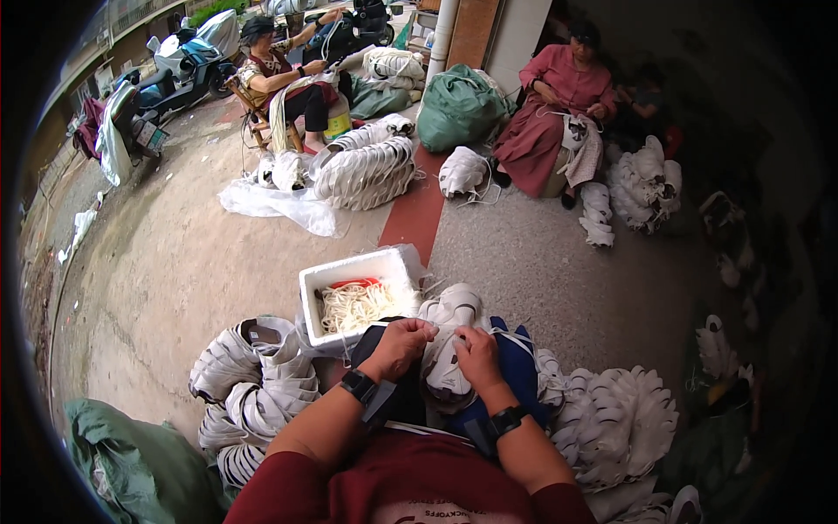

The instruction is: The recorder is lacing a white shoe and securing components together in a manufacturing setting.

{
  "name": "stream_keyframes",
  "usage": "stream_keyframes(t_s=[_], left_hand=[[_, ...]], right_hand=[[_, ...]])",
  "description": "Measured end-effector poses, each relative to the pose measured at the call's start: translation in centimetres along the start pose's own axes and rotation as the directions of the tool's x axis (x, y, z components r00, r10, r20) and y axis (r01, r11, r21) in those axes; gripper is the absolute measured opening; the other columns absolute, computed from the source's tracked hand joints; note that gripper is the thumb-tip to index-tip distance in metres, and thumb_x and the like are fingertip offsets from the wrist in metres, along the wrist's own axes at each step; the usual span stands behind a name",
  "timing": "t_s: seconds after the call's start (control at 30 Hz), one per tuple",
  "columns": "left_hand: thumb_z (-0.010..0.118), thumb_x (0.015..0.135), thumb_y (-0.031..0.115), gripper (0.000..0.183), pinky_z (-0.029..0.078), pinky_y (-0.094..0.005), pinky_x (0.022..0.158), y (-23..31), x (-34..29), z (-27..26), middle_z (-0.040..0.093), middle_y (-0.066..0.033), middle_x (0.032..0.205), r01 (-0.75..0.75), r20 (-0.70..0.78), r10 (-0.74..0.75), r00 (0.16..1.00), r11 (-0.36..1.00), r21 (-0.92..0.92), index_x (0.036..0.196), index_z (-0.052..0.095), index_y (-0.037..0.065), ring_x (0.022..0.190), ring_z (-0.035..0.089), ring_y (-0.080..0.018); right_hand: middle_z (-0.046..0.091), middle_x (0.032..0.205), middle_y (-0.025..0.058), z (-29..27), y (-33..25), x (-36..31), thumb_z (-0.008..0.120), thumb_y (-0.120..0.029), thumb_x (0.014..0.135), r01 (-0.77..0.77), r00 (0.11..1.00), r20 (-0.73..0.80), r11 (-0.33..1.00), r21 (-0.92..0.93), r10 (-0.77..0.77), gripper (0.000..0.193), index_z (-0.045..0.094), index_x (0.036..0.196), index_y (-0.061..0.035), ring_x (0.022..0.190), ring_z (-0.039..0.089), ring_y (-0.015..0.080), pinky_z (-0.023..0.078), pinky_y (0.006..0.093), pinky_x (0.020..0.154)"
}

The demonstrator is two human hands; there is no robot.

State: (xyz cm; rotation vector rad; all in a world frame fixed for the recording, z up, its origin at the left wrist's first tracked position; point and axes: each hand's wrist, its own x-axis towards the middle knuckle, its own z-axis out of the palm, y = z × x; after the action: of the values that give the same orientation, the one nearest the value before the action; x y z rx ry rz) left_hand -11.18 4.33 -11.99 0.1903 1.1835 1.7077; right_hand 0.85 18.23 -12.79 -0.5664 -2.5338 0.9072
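Note:
A white shoe upper (447, 377) lies on my lap over dark blue cloth, with another white upper (456, 304) just beyond it. Over its left side, my left hand (400, 347) is closed in a pinch; what sits between the fingertips is too small to make out. My right hand (477, 358) pinches at the upper's opening, close to the left one. A thin white shoelace (517, 339) trails out to the right from beside that hand, and its end at the fingers is partly hidden.
A white foam box (312, 301) of cream laces (358, 306) stands ahead-left. Stacked white uppers lie left (262, 384) and right (615, 419). A green sack (131, 463) is lower left. Two people sit farther off, a seated worker (284, 83) and another in red (572, 87), among more uppers.

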Motion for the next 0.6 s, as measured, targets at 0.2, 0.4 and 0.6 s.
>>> stream_keyframes(t_s=[0.2,0.4,0.6], left_hand=[[0.064,0.082,0.003,0.004,0.048,-0.0215,0.056,-0.6,3.2,1.0,0.062,-0.0038,0.073,-0.11,0.006,0.11,0.994,0.993,0.052,0.084,0.061,0.001,0.06,0.057,-0.0092],[0.063,0.079,-0.004,0.006,0.047,-0.0215,0.056,-1.5,4.4,0.6,0.06,-0.0036,0.07,-0.191,-0.036,0.198,0.979,0.97,0.149,0.079,0.059,0.001,0.059,0.055,-0.0084],[0.065,0.075,-0.004,0.009,0.045,-0.0219,0.053,-2.1,4.9,0.8,0.059,-0.0017,0.068,-0.244,-0.061,0.258,0.964,0.953,0.182,0.077,0.058,0.001,0.058,0.054,-0.0082]], right_hand=[[0.061,0.081,0.0138,-0.1,-0.3,0.1,0.066,-0.012,0.07,-0.033,0.999,-0.008,0.999,0.009,0.033,0.022,0.063,0.091,-0.0072,0.077,0.058,0.0343,0.043,0.0417,0.071],[0.061,0.08,0.0135,0.1,-0.2,0.1,0.067,-0.011,0.069,-0.032,0.999,-0.026,0.999,-0.017,0.031,0.022,0.063,0.091,-0.0073,0.077,0.058,0.0342,0.043,0.0415,0.071],[0.05,0.064,0.0084,0.4,-0.1,0.1,0.067,-0.005,0.067,0.064,0.991,-0.121,0.998,0.003,-0.063,0.021,0.062,0.087,-0.006,0.061,0.05,0.0265,0.04,0.0378,0.06]])
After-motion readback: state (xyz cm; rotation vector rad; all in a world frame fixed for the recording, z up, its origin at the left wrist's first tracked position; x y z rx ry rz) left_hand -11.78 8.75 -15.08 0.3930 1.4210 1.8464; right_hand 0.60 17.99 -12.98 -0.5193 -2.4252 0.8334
